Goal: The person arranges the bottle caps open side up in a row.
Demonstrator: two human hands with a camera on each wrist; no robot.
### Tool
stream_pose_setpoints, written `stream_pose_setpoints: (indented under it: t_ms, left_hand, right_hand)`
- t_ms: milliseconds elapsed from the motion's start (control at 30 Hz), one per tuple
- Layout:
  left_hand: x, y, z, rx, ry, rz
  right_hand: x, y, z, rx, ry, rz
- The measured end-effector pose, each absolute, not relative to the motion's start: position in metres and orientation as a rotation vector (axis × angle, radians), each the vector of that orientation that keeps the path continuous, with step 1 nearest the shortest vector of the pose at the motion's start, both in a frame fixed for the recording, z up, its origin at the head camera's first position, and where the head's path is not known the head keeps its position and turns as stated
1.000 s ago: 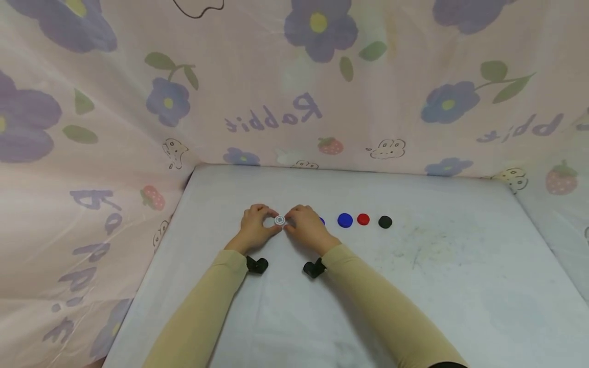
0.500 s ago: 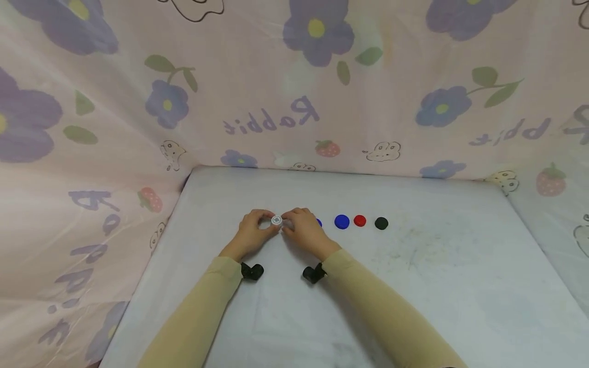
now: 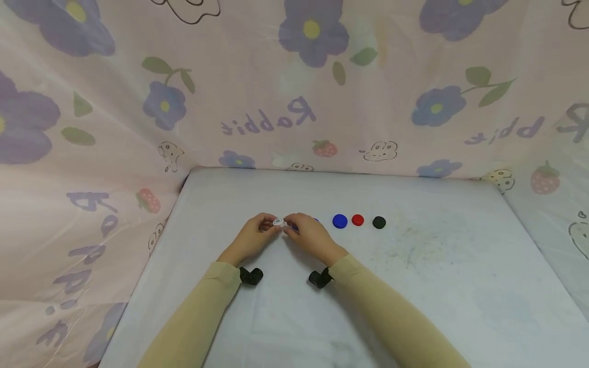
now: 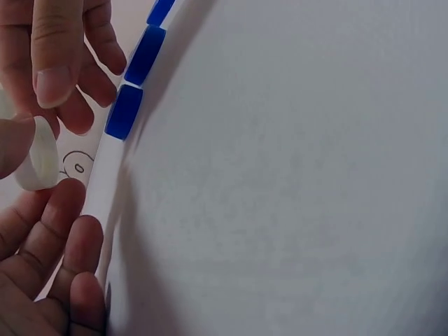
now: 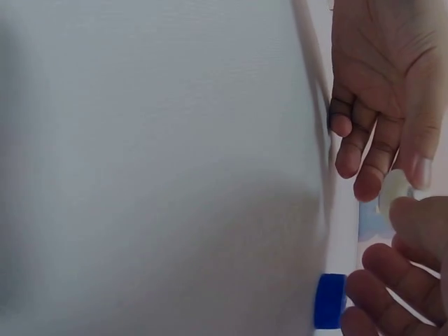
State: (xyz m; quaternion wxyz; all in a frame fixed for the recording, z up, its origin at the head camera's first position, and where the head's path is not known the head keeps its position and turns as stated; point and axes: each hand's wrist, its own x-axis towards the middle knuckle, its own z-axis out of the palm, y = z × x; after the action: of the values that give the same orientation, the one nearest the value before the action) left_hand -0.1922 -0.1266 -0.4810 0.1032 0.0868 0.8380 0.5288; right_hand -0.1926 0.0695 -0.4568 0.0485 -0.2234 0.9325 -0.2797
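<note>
Left hand (image 3: pixel 250 236) grasps the white cap (image 3: pixel 278 222), thumb across it in the left wrist view. Cap sits between the two sets of fingertips, just left of the row, tilted, apparently lifted off the table (image 3: pixel 276 327). Right hand (image 3: pixel 313 236) has index and thumb at its other side; whether these pinch it or only hover against it, I can't tell, as fingers overlap the cap in every view.

Main risk, as I judge it: a slip. Hold is by tips on a thin, probably smooth rim; uneven pressure from the two sides could twist the cap or flick it out. If one hand lets go before the other has it firmly, it likely drops and rolls.

Second risk: the row. Blue caps (image 3: pixel 339 221) run in behind the right hand, two partly hidden from the head view. Right wrist view has curled fingers just beside one. A low sideways sweep might knock it into its neighbours. Red cap (image 3: pixel 357 220) and black cap (image 3: pixel 379 222) lie farther right, safer from a stray knuckle.
</note>
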Motion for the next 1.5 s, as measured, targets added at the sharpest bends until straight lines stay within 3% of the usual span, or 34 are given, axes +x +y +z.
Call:
stream_pose_setpoints:
  t_ms: [900,1500]
  left_hand:
    - [-0.176,-0.116,-0.489,0.245,2.500,1.583]
    - [-0.179,-0.113,-0.470,0.295,2.525,1.517]
  right_hand:
    - [-0.179,0.079,-0.470,-0.640,2.738,-1.027]
    - [-0.185,0.084,-0.461,-0.630,2.761,-1.217]
